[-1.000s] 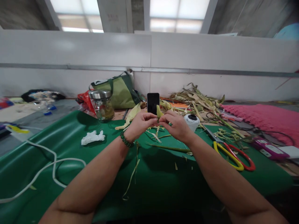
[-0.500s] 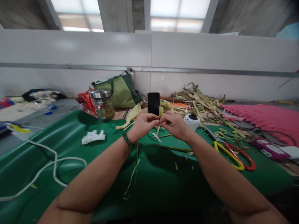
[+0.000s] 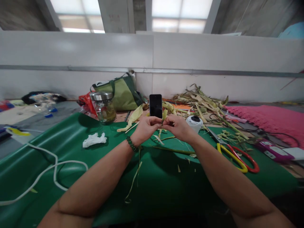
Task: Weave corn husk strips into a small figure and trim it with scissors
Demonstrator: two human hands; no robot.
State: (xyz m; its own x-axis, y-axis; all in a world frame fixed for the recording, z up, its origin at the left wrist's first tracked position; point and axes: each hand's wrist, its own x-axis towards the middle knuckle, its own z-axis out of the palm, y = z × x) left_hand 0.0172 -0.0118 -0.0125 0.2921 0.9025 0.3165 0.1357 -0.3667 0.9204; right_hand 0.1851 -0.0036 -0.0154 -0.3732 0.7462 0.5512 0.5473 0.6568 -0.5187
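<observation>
We see a narrow, yellow-green piece of plant husk [image 3: 164, 114] pinched by the left hand [image 3: 145, 129] and right hand [image 3: 176, 128], before the upright black rectangular phone [image 3: 155, 105], and judge it light, pliable, apt to split lengthwise, best held at its lower end.

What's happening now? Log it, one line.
left hand, right hand: holding pale-green leaf strip | behind: upright black phone | right: red-and-yellow-handled scissors on green mat
</observation>
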